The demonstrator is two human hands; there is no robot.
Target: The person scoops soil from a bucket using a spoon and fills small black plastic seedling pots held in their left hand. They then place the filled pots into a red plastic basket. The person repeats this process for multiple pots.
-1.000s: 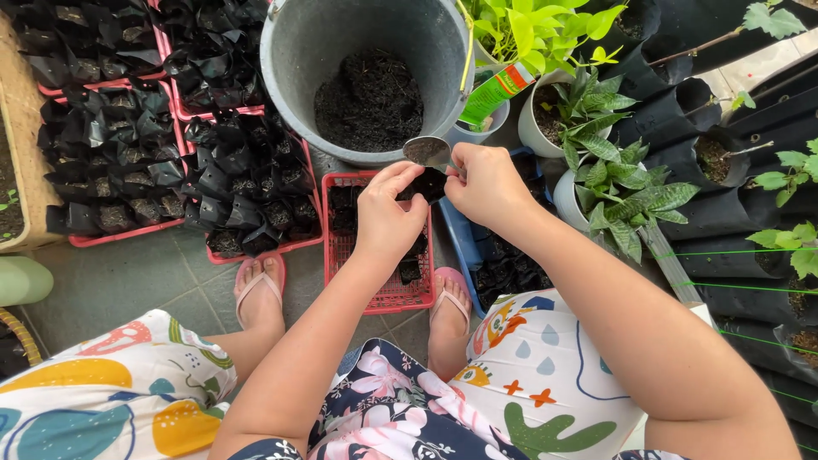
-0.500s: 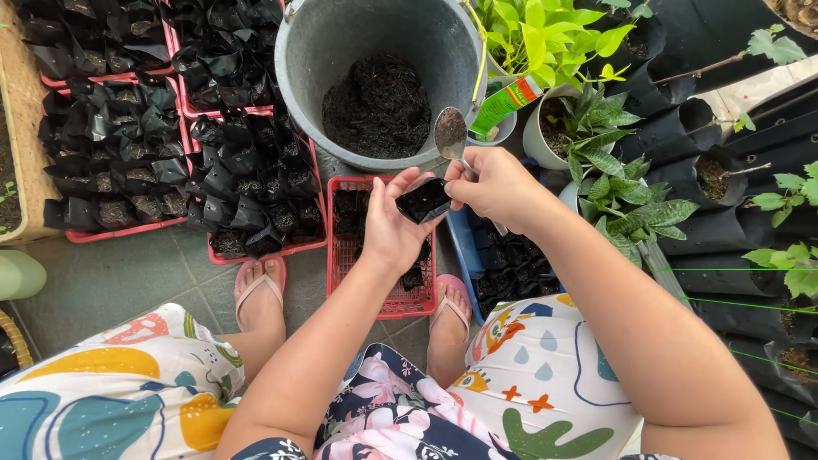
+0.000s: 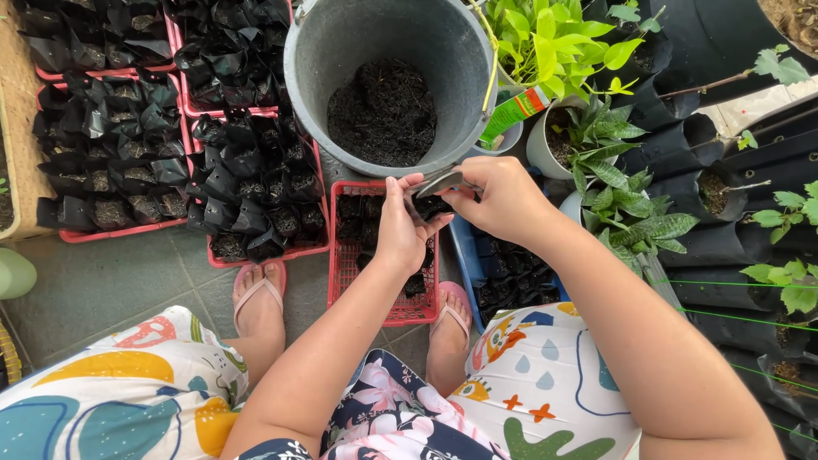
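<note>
My left hand point(image 3: 402, 223) holds a small black plastic nursery bag point(image 3: 430, 207) open, just below the rim of a grey bucket point(image 3: 324, 102) half full of dark soil point(image 3: 383, 111). My right hand point(image 3: 503, 198) grips a small metal scoop point(image 3: 439, 181) whose bowl lies tilted over the bag's mouth. Both hands hover above a red plastic tray point(image 3: 349, 273) holding a few filled black bags.
Red trays packed with several filled black bags point(image 3: 247, 187) lie left and behind. A blue tray of bags point(image 3: 503, 281) sits right of my feet. Potted green plants point(image 3: 596, 145) and black grow bags point(image 3: 724, 187) crowd the right side. Grey tiled floor point(image 3: 102, 281) lies at left.
The scoop rose to the bucket's rim half a second ago and has come back down over the bag. My left hand stays in place holding the bag.
</note>
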